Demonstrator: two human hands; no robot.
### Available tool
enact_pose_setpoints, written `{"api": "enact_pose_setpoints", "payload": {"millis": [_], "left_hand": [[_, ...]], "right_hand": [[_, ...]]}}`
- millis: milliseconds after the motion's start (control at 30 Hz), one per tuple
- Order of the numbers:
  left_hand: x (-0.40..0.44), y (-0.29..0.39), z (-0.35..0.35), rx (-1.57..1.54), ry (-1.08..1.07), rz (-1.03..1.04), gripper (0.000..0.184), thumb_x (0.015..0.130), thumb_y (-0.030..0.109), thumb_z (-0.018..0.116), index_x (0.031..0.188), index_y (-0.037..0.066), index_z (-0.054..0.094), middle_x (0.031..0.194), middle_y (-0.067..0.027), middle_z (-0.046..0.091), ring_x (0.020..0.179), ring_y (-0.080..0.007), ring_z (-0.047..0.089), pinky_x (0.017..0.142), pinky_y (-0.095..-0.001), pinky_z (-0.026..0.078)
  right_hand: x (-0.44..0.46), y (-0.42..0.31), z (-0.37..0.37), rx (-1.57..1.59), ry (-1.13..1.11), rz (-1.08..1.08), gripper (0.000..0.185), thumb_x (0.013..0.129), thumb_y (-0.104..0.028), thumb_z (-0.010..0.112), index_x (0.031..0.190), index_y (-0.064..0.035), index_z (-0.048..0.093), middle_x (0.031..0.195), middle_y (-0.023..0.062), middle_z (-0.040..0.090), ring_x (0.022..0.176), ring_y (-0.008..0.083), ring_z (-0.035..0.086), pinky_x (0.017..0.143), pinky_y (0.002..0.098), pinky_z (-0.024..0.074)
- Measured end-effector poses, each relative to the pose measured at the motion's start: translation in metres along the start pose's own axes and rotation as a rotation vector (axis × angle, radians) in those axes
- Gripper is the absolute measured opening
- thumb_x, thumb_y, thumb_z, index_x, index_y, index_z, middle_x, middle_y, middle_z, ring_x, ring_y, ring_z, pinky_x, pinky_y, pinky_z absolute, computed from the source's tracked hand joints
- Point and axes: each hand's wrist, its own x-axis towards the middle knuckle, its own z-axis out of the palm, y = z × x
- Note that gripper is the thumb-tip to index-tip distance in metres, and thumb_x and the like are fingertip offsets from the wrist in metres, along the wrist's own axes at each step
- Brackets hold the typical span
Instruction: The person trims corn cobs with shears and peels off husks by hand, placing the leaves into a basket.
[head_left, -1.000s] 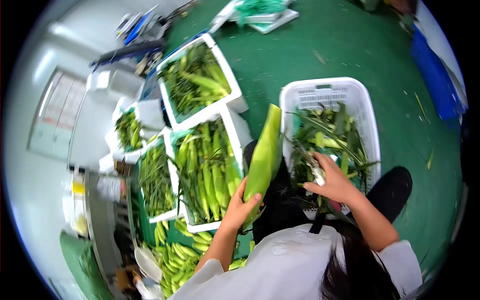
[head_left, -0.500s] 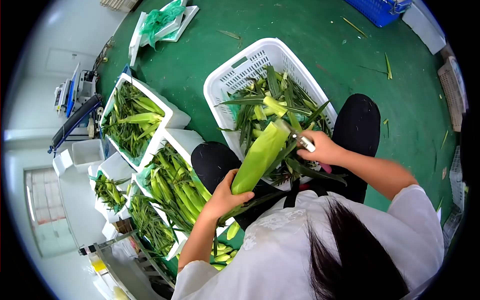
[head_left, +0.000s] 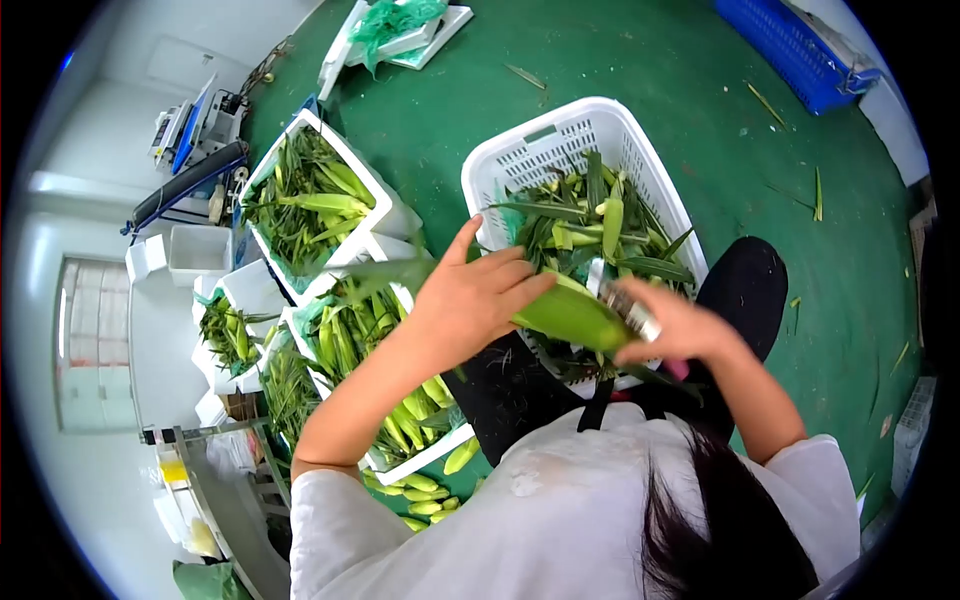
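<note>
A green ear of corn in its husk [head_left: 570,318] lies slanted between my hands above the white basket; part of it is blurred. My left hand [head_left: 475,305] reaches over its upper left end, fingers bent onto the husk and the outermost finger spread away. A long blurred leaf [head_left: 385,272] sticks out to the left behind that hand. My right hand [head_left: 675,325] is closed around metal pruning shears [head_left: 638,315] with a pinkish handle, right against the ear's other end. Below, the white basket [head_left: 478,190] holds cut leaves and husk pieces.
To the left, white foam boxes [head_left: 400,215] hold unhusked corn and leaves. Trimmed ears [head_left: 425,495] lie on the green floor beside me. A blue crate [head_left: 790,55] stands at the far right, and foam lids with green netting [head_left: 395,30] lie at the back.
The ear has swung from nearly upright to a slant, its far end now by my right hand. My left hand has moved up onto its top side. The view has shifted.
</note>
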Motion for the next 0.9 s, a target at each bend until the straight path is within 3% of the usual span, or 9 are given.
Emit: {"api": "enact_pose_setpoints", "payload": {"millis": [133, 200, 300, 433, 567, 667, 767, 867, 900], "left_hand": [[-0.004, 0.012, 0.034, 0.010, 0.439, -0.189, 0.072, 0.072, 0.014, 0.076, 0.139, 0.017, 0.050, 0.140, -0.0098, 0.050, 0.137, -0.0281, 0.040, 0.113, -0.0555, 0.024], [-0.003, 0.045, 0.076, -0.649, 0.793, -0.568, 0.065, 0.085, 0.022, 0.071, 0.143, 0.010, 0.044, 0.138, -0.0122, 0.051, 0.133, -0.0273, 0.044, 0.112, -0.0483, 0.031], [0.008, 0.072, 0.141, -2.071, 0.672, -0.801, 0.061, 0.101, 0.049, 0.044, 0.144, 0.006, 0.038, 0.124, -0.0125, 0.058, 0.113, -0.0256, 0.056, 0.102, -0.0386, 0.043], [0.002, 0.065, 0.143, -1.993, 0.616, -0.815, 0.048, 0.101, 0.044, 0.047, 0.127, 0.005, 0.048, 0.108, -0.0115, 0.062, 0.096, -0.0221, 0.062, 0.081, -0.0374, 0.053], [-0.006, 0.066, 0.130, -1.808, 0.414, -0.806, 0.045, 0.101, 0.041, 0.048, 0.122, 0.002, 0.051, 0.102, -0.0125, 0.063, 0.088, -0.0227, 0.064, 0.076, -0.0350, 0.054], [-0.016, 0.063, 0.124, -2.026, 0.235, -0.757, 0.054, 0.099, 0.048, 0.047, 0.122, 0.000, 0.051, 0.098, -0.0149, 0.064, 0.081, -0.0252, 0.064, 0.072, -0.0360, 0.054], [-0.018, 0.061, 0.119, -2.217, 0.139, -0.723, 0.069, 0.094, 0.060, 0.043, 0.124, -0.001, 0.051, 0.095, -0.0169, 0.063, 0.075, -0.0273, 0.063, 0.069, -0.0365, 0.053], [-0.022, 0.059, 0.108, -2.200, 0.154, -0.640, 0.072, 0.092, 0.062, 0.045, 0.126, -0.002, 0.051, 0.094, -0.0158, 0.063, 0.074, -0.0264, 0.062, 0.068, -0.0359, 0.053], [-0.027, 0.053, 0.113, -2.144, 0.173, -0.587, 0.066, 0.094, 0.052, 0.053, 0.131, -0.003, 0.049, 0.099, -0.0139, 0.063, 0.077, -0.0242, 0.063, 0.071, -0.0357, 0.053]], "right_hand": [[-0.015, 0.008, 0.063, 0.674, 0.267, 0.058, 0.081, 0.075, -0.019, 0.084, 0.139, 0.0010, 0.040, 0.122, 0.0084, 0.058, 0.110, 0.0153, 0.055, 0.097, 0.0294, 0.0434], [-0.017, 0.003, 0.080, 0.753, 0.363, 0.073, 0.082, 0.077, -0.023, 0.084, 0.140, 0.0032, 0.038, 0.124, 0.0104, 0.057, 0.111, 0.0158, 0.054, 0.098, 0.0291, 0.0426], [-0.014, -0.001, 0.094, 0.487, 0.319, 0.143, 0.085, 0.076, -0.035, 0.083, 0.138, 0.0024, 0.040, 0.120, 0.0147, 0.059, 0.109, 0.0219, 0.058, 0.096, 0.0328, 0.0445], [-0.012, -0.013, 0.065, 0.237, 0.264, 0.228, 0.087, 0.071, -0.040, 0.085, 0.134, 0.0040, 0.043, 0.112, 0.0169, 0.060, 0.102, 0.0276, 0.061, 0.090, 0.0370, 0.0484], [0.005, -0.002, 0.052, -0.187, 0.357, 0.080, 0.096, 0.066, -0.041, 0.086, 0.135, 0.0074, 0.040, 0.130, 0.0271, 0.051, 0.120, 0.0393, 0.053, 0.102, 0.0418, 0.0426], [0.016, -0.004, 0.052, -0.451, 0.596, -0.088, 0.072, 0.065, -0.032, 0.085, 0.120, 0.0035, 0.053, 0.107, 0.0208, 0.064, 0.100, 0.0354, 0.063, 0.090, 0.0425, 0.0487], [0.019, 0.011, 0.063, -0.302, 0.640, -0.026, 0.056, 0.069, -0.027, 0.084, 0.109, 0.0010, 0.058, 0.087, 0.0121, 0.068, 0.077, 0.0268, 0.067, 0.072, 0.0342, 0.0530], [0.018, 0.006, 0.061, 0.271, 0.584, 0.122, 0.047, 0.072, -0.025, 0.083, 0.103, 0.0005, 0.059, 0.073, 0.0060, 0.065, 0.062, 0.0194, 0.063, 0.061, 0.0275, 0.0508], [0.014, 0.001, 0.054, 0.478, 0.478, 0.248, 0.054, 0.074, -0.027, 0.082, 0.112, 0.0017, 0.057, 0.082, 0.0057, 0.065, 0.073, 0.0166, 0.063, 0.070, 0.0291, 0.0509]]}}
